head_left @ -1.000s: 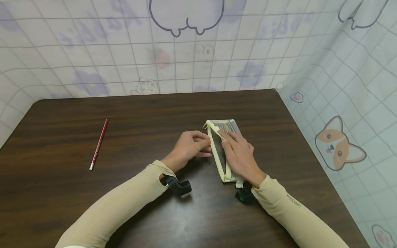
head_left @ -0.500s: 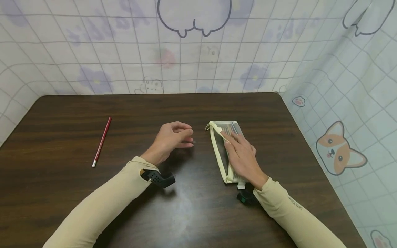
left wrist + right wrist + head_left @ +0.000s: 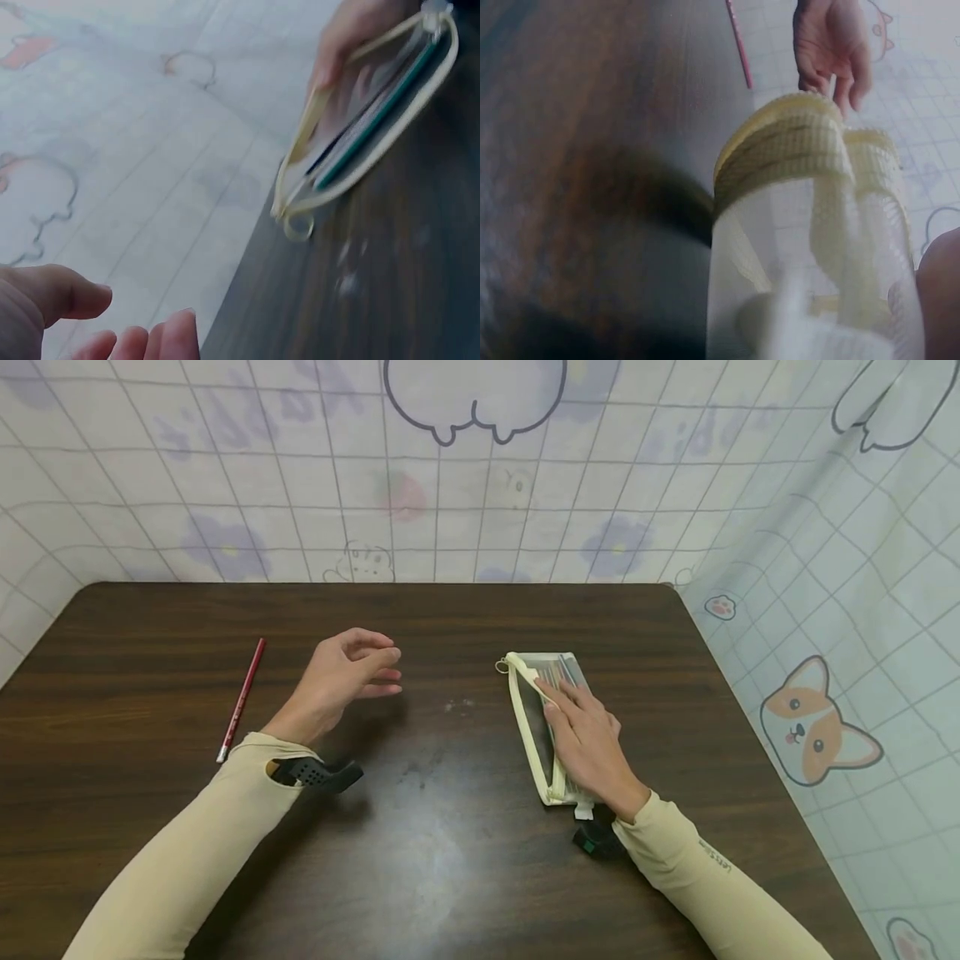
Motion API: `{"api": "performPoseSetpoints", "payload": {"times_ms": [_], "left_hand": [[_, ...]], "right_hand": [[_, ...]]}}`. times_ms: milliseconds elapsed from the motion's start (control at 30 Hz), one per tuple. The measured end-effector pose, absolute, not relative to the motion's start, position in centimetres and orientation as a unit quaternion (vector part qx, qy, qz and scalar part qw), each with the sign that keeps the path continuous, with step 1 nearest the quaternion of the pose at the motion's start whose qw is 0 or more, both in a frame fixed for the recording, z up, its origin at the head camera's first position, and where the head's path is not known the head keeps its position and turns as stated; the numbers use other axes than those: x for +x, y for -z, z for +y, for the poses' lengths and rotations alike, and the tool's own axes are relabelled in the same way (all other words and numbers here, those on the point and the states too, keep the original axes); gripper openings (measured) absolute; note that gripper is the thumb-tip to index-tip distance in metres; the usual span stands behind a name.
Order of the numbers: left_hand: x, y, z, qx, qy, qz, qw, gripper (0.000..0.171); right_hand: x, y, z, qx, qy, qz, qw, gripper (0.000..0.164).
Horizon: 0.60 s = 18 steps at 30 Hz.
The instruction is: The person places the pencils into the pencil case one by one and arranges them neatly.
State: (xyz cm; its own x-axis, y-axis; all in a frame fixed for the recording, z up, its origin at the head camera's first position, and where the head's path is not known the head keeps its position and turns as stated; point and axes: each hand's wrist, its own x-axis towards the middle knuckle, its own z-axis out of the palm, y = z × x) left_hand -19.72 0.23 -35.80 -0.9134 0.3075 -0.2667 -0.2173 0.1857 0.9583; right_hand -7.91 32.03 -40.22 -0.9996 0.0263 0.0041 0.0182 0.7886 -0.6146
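Note:
My left hand (image 3: 341, 677) is over the table, holding nothing, with its fingers loosely bent and the thumb apart from them. Just left of it lies a red pencil (image 3: 242, 700) with a whitish end. At right, my right hand (image 3: 588, 739) rests with extended fingers on a clear zip pouch (image 3: 535, 735) with pale yellow edging. The pouch's mouth gapes towards the left, as the left wrist view shows. Inside it are a teal-edged flat item (image 3: 375, 120) and thin sticks, partly hidden by the hand. A ring (image 3: 298, 227) hangs at the pouch's corner.
The dark wooden table (image 3: 450, 877) has a far edge against a white gridded curtain (image 3: 465, 485) with cartoon prints. Another curtain side (image 3: 862, 610) runs along the right edge. Wrist cameras (image 3: 318, 774) are strapped under both sleeves.
My left hand has moved left, away from the pouch's mouth and towards the red pencil. The right hand and the pouch have stayed nearly in place.

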Motion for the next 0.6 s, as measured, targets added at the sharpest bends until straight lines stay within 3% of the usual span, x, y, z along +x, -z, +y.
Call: {"api": "performPoseSetpoints", "payload": {"times_ms": [333,600], "left_hand": [[-20.8,36.0,-5.6,0.005,-0.631,0.757,0.172,0.048],[-21.6,36.8,-9.8,-0.021,-0.641,0.752,0.151,0.042]], "right_hand": [[-8.0,40.2,31.9,-0.019,-0.319,-0.948,0.008,0.046],[-7.9,40.1,31.9,-0.026,-0.315,-0.949,0.010,0.046]]}}
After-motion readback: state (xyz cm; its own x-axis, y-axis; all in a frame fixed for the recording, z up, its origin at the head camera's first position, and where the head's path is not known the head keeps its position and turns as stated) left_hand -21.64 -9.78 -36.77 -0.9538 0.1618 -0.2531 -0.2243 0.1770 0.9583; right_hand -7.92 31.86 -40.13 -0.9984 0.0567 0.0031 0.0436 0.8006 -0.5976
